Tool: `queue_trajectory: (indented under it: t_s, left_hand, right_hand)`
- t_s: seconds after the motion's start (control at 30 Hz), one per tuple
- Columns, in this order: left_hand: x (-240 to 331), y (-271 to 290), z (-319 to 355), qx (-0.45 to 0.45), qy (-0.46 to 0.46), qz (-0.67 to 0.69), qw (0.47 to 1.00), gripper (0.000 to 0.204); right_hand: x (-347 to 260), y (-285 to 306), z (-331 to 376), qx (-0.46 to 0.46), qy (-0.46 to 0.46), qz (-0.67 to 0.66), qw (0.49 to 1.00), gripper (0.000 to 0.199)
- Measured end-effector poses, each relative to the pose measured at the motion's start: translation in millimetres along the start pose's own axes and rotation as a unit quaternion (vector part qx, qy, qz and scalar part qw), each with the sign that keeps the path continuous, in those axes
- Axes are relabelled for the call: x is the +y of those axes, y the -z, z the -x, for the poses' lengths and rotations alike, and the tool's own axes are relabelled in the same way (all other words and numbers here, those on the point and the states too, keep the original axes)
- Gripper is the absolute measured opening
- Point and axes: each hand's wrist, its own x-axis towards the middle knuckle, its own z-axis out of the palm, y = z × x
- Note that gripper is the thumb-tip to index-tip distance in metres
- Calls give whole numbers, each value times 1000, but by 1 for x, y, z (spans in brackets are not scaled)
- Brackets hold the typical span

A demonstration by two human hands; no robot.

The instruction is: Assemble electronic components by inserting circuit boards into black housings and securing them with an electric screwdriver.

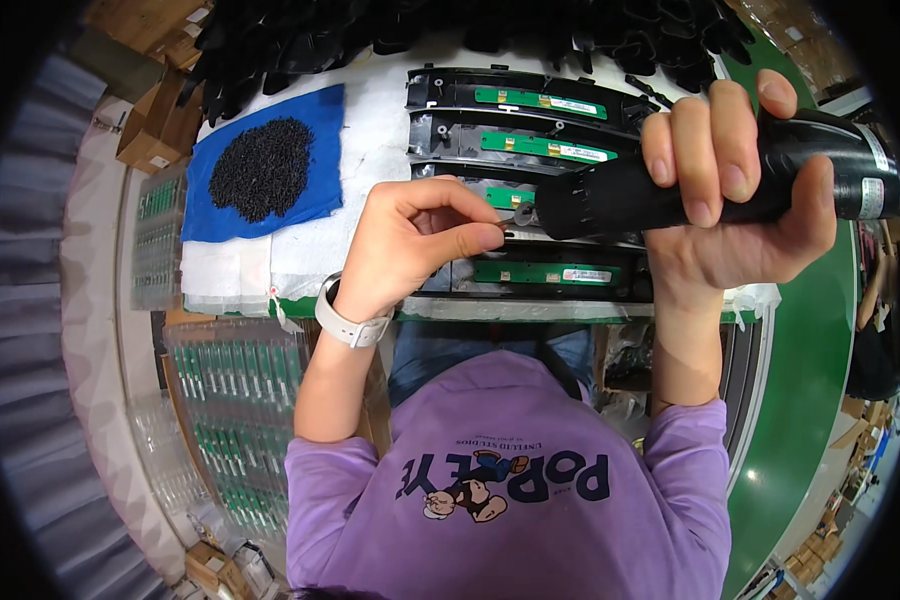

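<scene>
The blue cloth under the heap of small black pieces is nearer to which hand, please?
Left hand, just right of the blue cloth and apart from it; the right hand is much farther right, around a black cylindrical tool.

Cannot make out the thin piece at the left hand's fingertips, too small to tell. Cannot see the middle of the black tool, covered by the right hand, nor much of the third black panel from the top, hidden beneath. Cannot tell apart the heaped black bits. Lose the black parts past the top edge.
</scene>
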Motion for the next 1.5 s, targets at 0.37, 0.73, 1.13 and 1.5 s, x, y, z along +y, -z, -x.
queue_trajectory:
  t_s: [0.37,0.73,1.13,1.5]
  left_hand:
    - [-1,-7,-2,-32,21,28,999,34]
    - [-2,140,13,260,11,-718,645,33]
    - [-9,143,5,327,-17,-675,661,16]
    - [-18,149,3,328,-62,-643,689,16]
  right_hand:
    - [-7,8,0,50,0,-22,999,40]
    - [-45,44,24,66,-51,273,958,34]
    - [-38,50,24,83,-25,252,964,33]
    - [-29,43,17,151,-92,295,939,19]
